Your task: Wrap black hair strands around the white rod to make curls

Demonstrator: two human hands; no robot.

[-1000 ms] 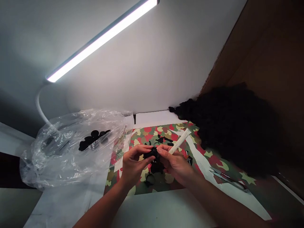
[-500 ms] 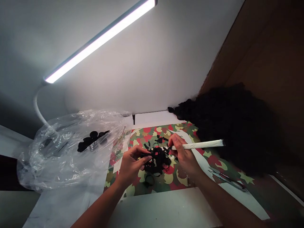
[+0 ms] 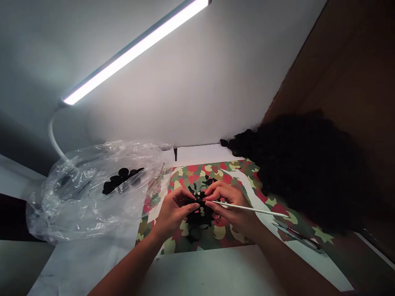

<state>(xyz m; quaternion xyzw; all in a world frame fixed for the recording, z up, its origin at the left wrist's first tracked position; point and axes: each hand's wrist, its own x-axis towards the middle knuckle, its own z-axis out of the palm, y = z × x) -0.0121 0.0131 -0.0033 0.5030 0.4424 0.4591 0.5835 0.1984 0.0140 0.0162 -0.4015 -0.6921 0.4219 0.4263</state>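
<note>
My left hand [image 3: 173, 210] is closed in a pinch on a small black piece, mostly hidden by the fingers. From the other side, my right hand [image 3: 236, 207] pinches a thin white stick [image 3: 259, 211], seen nearly edge-on and pointing out to the right. The stick's inner end meets the black piece between my fingertips. Beneath both hands lies a loose pile of black scraps and rings [image 3: 199, 222], partly covered by them. The scraps rest on a camouflage-patterned sheet [image 3: 175, 246].
At left, a clear plastic bag [image 3: 83, 213] has several black round pieces [image 3: 121, 179] on or in it. A large black heap [image 3: 305, 172] fills the right, against a brown cardboard panel [image 3: 354, 82]. Scissors [image 3: 300, 238] lie at right. A lamp [image 3: 138, 51] shines above.
My right hand has moved left, bringing the stick's end to the black piece. The stick has turned from its broad face to its narrow edge and now slopes downward to the right.
</note>
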